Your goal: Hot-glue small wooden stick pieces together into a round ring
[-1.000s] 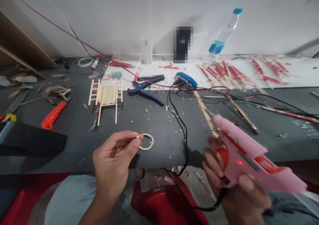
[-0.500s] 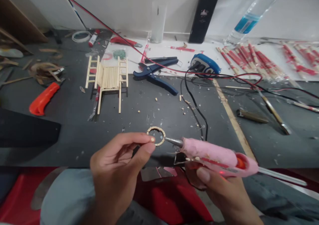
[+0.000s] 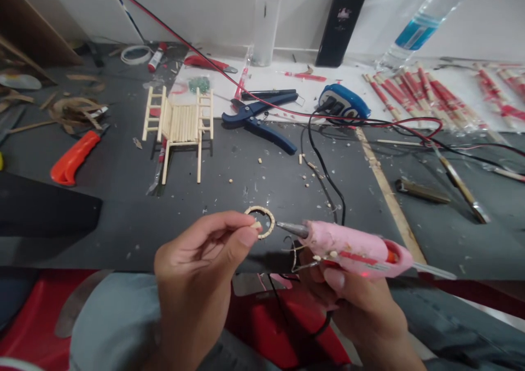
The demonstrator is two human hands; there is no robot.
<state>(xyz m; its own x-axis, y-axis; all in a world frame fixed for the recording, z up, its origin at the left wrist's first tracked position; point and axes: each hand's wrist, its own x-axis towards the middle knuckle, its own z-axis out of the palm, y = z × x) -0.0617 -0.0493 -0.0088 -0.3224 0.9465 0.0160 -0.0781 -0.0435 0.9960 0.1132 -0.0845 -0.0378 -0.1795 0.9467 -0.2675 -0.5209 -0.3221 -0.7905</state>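
Observation:
Between the thumb and index finger of my left hand [image 3: 197,270] is a small ring [image 3: 272,221] built from short pale wooden pieces. A pale bit [image 3: 256,226] shows at those fingertips; whether it belongs to the ring I cannot tell. My right hand [image 3: 365,305] grips a pink hot glue gun [image 3: 348,245], its red light glowing and a clear glue stick [image 3: 435,270] poking out behind. The metal nozzle [image 3: 293,229] points left, just beside the ring's right edge. Thin glue strands and pale bits cling to the gun's underside.
Beyond my hands stands a miniature stick chair [image 3: 182,125]. Blue cutters [image 3: 262,125], a blue power socket [image 3: 344,104] and an orange-handled tool [image 3: 75,157] lie around it. Red-and-black wires [image 3: 287,111] cross the table. Bundled sticks [image 3: 410,94] and a water bottle [image 3: 426,26] are at right.
The nozzle, which was at the ring's right edge, now sits slightly apart from it. The glue gun has turned a little, and the ring is tilted slightly differently. The camera view has shifted slightly.

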